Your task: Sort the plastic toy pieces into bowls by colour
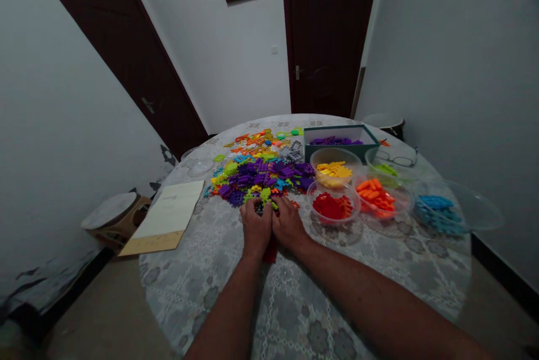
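A small lime-green plastic piece with a knobbly, notched outline sits at the near edge of a heap of purple plastic building pieces, right at the person's fingertips; its lower part is hidden. The left hand and right hand meet just on its near side, fingers curled inward with little gap; whether they grip it cannot be told. A flat red object shows beneath the wrists. Farther off lie mixed orange and yellow pieces. To the right stands a clear round plastic bowl of red pieces; to the left, a cream paper pad with a tan strip. All rest on a grey flower-patterned tablecloth.
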The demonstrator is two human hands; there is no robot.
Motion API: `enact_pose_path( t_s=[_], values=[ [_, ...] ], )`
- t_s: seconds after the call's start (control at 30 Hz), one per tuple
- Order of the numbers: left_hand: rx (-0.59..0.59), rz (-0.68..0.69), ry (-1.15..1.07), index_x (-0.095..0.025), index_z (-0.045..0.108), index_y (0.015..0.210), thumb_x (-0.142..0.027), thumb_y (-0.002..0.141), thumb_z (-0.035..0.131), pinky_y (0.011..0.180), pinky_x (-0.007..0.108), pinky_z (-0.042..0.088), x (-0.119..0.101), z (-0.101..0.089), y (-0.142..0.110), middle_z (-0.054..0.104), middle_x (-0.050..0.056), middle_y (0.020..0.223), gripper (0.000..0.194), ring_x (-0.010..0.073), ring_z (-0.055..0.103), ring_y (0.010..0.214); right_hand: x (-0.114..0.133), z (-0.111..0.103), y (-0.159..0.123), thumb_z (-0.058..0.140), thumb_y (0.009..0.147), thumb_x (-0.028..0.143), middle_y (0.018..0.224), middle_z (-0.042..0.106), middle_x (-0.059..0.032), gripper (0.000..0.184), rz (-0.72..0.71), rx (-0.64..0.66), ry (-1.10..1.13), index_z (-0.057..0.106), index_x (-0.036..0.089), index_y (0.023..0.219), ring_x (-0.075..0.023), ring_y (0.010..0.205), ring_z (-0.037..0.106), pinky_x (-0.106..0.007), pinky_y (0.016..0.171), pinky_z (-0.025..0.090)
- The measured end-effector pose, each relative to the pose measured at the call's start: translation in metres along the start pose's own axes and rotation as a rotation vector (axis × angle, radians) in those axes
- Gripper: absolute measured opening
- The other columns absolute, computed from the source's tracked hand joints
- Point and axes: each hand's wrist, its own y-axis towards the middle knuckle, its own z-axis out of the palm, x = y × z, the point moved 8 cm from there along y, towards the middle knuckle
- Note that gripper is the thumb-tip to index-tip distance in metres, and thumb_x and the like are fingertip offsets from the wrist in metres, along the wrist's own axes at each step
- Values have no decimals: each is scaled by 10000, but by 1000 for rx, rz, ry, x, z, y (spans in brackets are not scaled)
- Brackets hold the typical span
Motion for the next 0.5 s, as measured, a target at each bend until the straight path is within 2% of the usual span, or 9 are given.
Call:
enact_pose_path(
  t_s=[0.17,0.33,0.5],
  values=[
    [52,-110,-110,-215,685,1043,-469,880,693,1060,463,479,4,3,1,690,87,1097,302,285,648,1115,1,-1,2,522,975,204,1090,707,-103,242,17,18,40,693,187,1145,-258,1072,647,-399,1009,505],
    [109,-195,-237,-199,686,1150,-460,877,715,1033,415,487,-5,6,2,727,101,1169,378,268,682,1096,3,-3,4,518,971,196,1061,698,-92,213,-9,-1,41,693,201,1092,-242,1041,647,-373,976,516],
    [191,-263,-369,-201,686,1207,-504,851,755,985,395,520,-3,20,5,734,115,1204,472,266,705,1094,10,-7,4,508,955,175,994,671,-72,165,-58,-45,36,659,212,1009,-236,981,626,-361,926,522]
  ],
)
